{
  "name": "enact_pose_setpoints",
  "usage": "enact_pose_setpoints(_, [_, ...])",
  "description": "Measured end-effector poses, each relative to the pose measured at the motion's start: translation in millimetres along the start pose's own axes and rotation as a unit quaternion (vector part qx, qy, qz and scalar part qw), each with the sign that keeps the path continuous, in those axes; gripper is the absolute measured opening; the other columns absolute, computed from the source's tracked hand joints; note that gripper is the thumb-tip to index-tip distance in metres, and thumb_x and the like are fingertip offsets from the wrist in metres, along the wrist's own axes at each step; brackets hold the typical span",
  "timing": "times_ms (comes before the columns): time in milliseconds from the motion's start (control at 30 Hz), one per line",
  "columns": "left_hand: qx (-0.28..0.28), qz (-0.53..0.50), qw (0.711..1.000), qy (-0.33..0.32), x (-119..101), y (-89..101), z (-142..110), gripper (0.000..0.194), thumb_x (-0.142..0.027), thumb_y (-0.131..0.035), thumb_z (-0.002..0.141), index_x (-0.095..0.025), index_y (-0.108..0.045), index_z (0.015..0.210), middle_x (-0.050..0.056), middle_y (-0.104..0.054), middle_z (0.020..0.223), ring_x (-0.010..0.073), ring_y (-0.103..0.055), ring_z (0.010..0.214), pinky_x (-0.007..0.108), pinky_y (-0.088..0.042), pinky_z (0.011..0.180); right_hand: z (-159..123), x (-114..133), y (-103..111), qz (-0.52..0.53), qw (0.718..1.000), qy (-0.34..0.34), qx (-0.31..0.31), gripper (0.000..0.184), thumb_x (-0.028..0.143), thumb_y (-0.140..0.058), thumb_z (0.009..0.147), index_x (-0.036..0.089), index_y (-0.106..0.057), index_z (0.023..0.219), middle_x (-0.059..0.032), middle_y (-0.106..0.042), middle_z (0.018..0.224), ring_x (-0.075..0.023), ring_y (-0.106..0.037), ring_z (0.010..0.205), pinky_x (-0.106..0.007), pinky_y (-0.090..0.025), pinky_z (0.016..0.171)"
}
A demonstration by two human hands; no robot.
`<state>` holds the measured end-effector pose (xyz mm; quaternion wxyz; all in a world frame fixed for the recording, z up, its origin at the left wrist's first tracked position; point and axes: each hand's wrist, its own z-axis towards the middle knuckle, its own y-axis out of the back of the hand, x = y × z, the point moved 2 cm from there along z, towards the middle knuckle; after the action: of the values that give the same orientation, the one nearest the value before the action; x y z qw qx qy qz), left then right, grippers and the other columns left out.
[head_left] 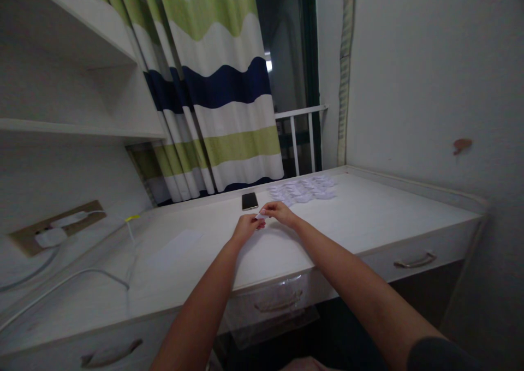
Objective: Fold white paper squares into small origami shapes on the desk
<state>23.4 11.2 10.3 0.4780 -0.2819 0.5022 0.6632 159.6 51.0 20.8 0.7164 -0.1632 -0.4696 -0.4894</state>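
Observation:
Between both hands, just above the white desk [327,234], is a small piece of white paper [261,216]. My left hand [246,227] grips it from the left with closed fingers. My right hand [280,213] pinches it from the right and above. The paper looks folded, but its exact shape is too small to tell. Behind my hands lies a dark phone [249,201]. Right of the phone, many small folded white paper pieces [305,190] are laid out in rows near the desk's back edge.
A flat white sheet [178,244] lies on the desk to the left. White cables [82,273] run from plugs in a wall socket [57,226]. A striped curtain [229,82] hangs behind the desk, shelves [73,128] rise at the left, and drawers [282,300] line the front.

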Motion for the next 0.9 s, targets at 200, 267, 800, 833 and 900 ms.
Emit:
enact_pose_setpoints(200, [-0.03,0.032,0.999,-0.025,8.1,4.3,3.0,0.014,-0.023,-0.058,0.065,-0.014,-0.064,0.074,0.003,-0.064,0.06,0.0144,-0.059,0.057,0.025,-0.047,0.055,4.0,-6.1,1.4,0.024,0.999,0.0,-0.036,0.029,0.038,-0.064,0.06,0.012,-0.064,0.073,-0.0023,-0.061,0.066,-0.0099,-0.052,0.059,-0.023,-0.041,0.056])
enact_pose_setpoints(267, [-0.031,0.037,0.998,-0.026,9.0,4.5,3.0,0.021,-0.024,-0.06,0.063,-0.014,-0.063,0.081,0.004,-0.064,0.064,0.0144,-0.059,0.057,0.023,-0.046,0.051,5.1,-8.7,2.6,0.011,0.999,0.001,-0.044,0.029,0.038,-0.065,0.059,0.012,-0.064,0.071,-0.0027,-0.061,0.065,-0.0099,-0.051,0.057,-0.023,-0.041,0.055])
enact_pose_setpoints(800, [-0.032,-0.012,0.999,0.001,2.5,3.5,-2.9,0.032,-0.045,-0.054,0.069,-0.017,-0.054,0.085,0.001,-0.055,0.068,0.0094,-0.055,0.054,0.016,-0.044,0.041,4.2,-13.5,-1.1,-0.016,0.999,-0.024,-0.032,0.032,0.04,-0.069,0.054,0.012,-0.06,0.067,-0.0012,-0.059,0.058,-0.0091,-0.051,0.052,-0.021,-0.039,0.047])
enact_pose_setpoints(833, [-0.032,-0.012,0.999,0.002,2.4,3.4,-2.8,0.032,-0.045,-0.054,0.069,-0.018,-0.054,0.085,0.001,-0.055,0.068,0.0096,-0.055,0.054,0.016,-0.045,0.041,4.1,-12.8,-0.9,-0.021,0.999,-0.022,-0.033,0.031,0.04,-0.068,0.054,0.012,-0.06,0.066,-0.0012,-0.058,0.058,-0.0091,-0.051,0.052,-0.021,-0.039,0.048])
enact_pose_setpoints(900, [-0.033,-0.017,0.999,0.003,2.0,3.2,-2.6,0.032,-0.045,-0.054,0.069,-0.018,-0.053,0.085,0.001,-0.055,0.068,0.01,-0.055,0.055,0.017,-0.045,0.041,3.8,-11.0,-0.5,-0.03,0.999,-0.013,-0.037,0.03,0.039,-0.068,0.055,0.012,-0.06,0.066,-0.0011,-0.058,0.058,-0.0091,-0.05,0.053,-0.021,-0.039,0.049])
